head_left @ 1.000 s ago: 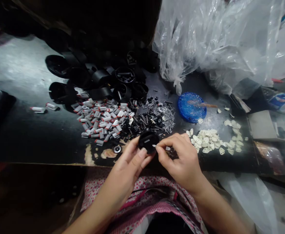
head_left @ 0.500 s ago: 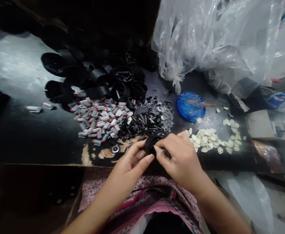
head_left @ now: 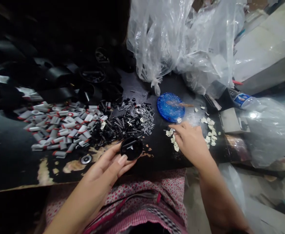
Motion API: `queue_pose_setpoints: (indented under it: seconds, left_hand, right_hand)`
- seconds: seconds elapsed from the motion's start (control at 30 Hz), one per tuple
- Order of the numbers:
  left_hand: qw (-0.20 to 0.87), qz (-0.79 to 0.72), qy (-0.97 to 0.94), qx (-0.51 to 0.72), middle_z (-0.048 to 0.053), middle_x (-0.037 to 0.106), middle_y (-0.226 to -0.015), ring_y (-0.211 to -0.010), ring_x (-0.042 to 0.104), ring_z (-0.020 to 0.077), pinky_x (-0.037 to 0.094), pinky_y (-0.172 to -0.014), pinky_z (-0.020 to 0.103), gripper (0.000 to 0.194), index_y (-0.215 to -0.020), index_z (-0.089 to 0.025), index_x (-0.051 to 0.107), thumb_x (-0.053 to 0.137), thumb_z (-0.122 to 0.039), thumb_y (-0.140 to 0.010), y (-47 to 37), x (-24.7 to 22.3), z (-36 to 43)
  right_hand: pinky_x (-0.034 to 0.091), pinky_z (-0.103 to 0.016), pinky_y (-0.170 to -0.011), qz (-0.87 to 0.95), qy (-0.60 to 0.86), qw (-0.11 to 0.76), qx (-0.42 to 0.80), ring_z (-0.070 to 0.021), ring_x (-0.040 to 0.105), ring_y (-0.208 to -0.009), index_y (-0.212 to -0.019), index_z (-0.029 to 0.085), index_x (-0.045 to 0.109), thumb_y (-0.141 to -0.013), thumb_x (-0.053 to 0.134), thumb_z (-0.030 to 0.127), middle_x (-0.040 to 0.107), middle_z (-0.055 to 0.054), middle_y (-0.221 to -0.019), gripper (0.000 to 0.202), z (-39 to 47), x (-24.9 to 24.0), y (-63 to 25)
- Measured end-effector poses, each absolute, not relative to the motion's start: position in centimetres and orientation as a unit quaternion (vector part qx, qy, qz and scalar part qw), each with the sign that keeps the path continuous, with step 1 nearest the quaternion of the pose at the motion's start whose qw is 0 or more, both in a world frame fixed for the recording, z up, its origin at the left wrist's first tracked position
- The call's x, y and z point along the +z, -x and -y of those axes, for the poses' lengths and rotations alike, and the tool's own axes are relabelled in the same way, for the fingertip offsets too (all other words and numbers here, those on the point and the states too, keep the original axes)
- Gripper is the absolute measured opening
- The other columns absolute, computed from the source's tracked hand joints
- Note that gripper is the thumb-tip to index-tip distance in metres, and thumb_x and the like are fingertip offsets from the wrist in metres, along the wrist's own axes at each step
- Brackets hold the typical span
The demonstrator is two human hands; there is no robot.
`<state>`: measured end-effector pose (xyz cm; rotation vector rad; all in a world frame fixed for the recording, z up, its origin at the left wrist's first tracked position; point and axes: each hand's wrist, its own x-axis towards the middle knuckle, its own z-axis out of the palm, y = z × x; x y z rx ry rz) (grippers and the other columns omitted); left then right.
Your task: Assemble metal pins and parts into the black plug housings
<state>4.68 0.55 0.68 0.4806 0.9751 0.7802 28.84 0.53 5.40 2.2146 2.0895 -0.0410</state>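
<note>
My left hand [head_left: 113,162] is closed around a round black plastic housing [head_left: 132,149], its open side tilted up toward me. A small light-coloured piece shows inside it. My right hand [head_left: 189,139] reaches over a pile of small cream tabs with holes [head_left: 175,147], its index finger stretched out and its thumb apart. The hand covers part of that pile. Left of it, small grey pointed pieces [head_left: 146,118] and dark springs [head_left: 118,124] lie heaped. A blue round lid [head_left: 170,113] with glossy grease and a wooden stick [head_left: 186,105] sits just beyond my right fingers.
Many grey tubes with red ends [head_left: 69,125] are heaped at left, with black round housings [head_left: 59,76] behind. A metal ring [head_left: 86,159] lies near the table's front edge. Clear plastic bags [head_left: 154,42] stand at the back; a small box [head_left: 231,120] is at right.
My right hand has left the black housing and moved right to the cream tabs. My left hand still holds the housing, now tilted open side up. The view has shifted right.
</note>
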Motion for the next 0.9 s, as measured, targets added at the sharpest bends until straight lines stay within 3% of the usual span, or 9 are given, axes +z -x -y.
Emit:
queue_pose_setpoints:
  seconds: [0.2, 0.33, 0.47, 0.63, 0.73, 0.9]
  left_hand:
    - [0.788, -0.452, -0.205, 0.366, 0.008, 0.071, -0.124, -0.11, 0.069, 0.0271, 0.052, -0.102, 0.04, 0.039, -0.123, -0.021, 0.061, 0.069, -0.033, -0.087, -4.7, 0.4, -0.8]
    - [0.79, -0.449, -0.17, 0.382, 0.01, 0.073, -0.12, -0.109, 0.07, 0.0279, 0.052, -0.102, 0.041, 0.04, -0.121, -0.019, 0.063, 0.072, -0.033, -0.084, -5.3, 0.8, -0.8]
    - [0.822, -0.41, -0.109, 0.38, 0.01, 0.074, -0.119, -0.107, 0.07, 0.0253, 0.057, -0.095, 0.037, 0.026, -0.11, -0.019, 0.068, 0.069, -0.031, -0.087, -5.4, 1.5, -0.7]
    - [0.818, -0.405, -0.077, 0.402, 0.008, 0.076, -0.113, -0.101, 0.072, 0.0214, 0.059, -0.091, 0.033, 0.013, -0.098, -0.02, 0.071, 0.069, -0.027, -0.087, -4.7, 2.0, -1.0]
    - [0.811, -0.41, -0.063, 0.412, 0.005, 0.077, -0.104, -0.095, 0.073, 0.0203, 0.059, -0.089, 0.033, 0.008, -0.089, -0.02, 0.071, 0.073, -0.025, -0.084, -4.6, 1.9, -1.2]
    - [0.793, -0.43, -0.128, 0.411, 0.0, 0.077, -0.102, -0.095, 0.073, 0.0169, 0.057, -0.089, 0.028, 0.021, -0.108, -0.025, 0.067, 0.071, -0.027, -0.087, -4.9, 1.2, -0.6]
  right_hand:
    - [0.031, -0.037, -0.075, -0.687, -0.723, 0.071, -0.005, -0.0203, 0.059, -0.074, -0.096, 0.017, 0.067, -0.092, 0.055, 0.016, 0.067, -0.006, -0.094, 0.013, -0.4, 5.3, -29.3]
    - [0.033, -0.034, -0.079, -0.708, -0.691, -0.08, -0.121, -0.0179, 0.06, -0.08, -0.089, 0.019, 0.064, -0.092, 0.057, 0.016, 0.067, -0.002, -0.088, 0.008, 0.4, 6.2, -27.3]
    - [0.033, -0.032, -0.081, -0.752, -0.59, -0.206, -0.21, -0.014, 0.061, -0.085, -0.093, 0.02, 0.064, -0.092, 0.057, 0.012, 0.069, 0.001, -0.09, 0.011, 0.5, 5.8, -23.9]
    - [0.032, -0.034, -0.08, -0.782, -0.555, -0.223, -0.175, -0.0146, 0.063, -0.084, -0.099, 0.019, 0.068, -0.092, 0.062, 0.018, 0.07, -0.001, -0.094, 0.009, 0.4, 4.7, -21.8]
    - [0.032, -0.033, -0.075, -0.794, -0.537, -0.248, -0.141, -0.0142, 0.063, -0.08, -0.095, 0.018, 0.068, -0.092, 0.059, 0.013, 0.071, -0.001, -0.089, 0.011, 0.5, 4.5, -21.6]
    - [0.034, -0.033, -0.072, -0.806, -0.51, -0.281, -0.109, -0.014, 0.065, -0.077, -0.092, 0.015, 0.066, -0.091, 0.059, 0.009, 0.072, -0.002, -0.086, 0.01, 0.5, 4.5, -21.3]
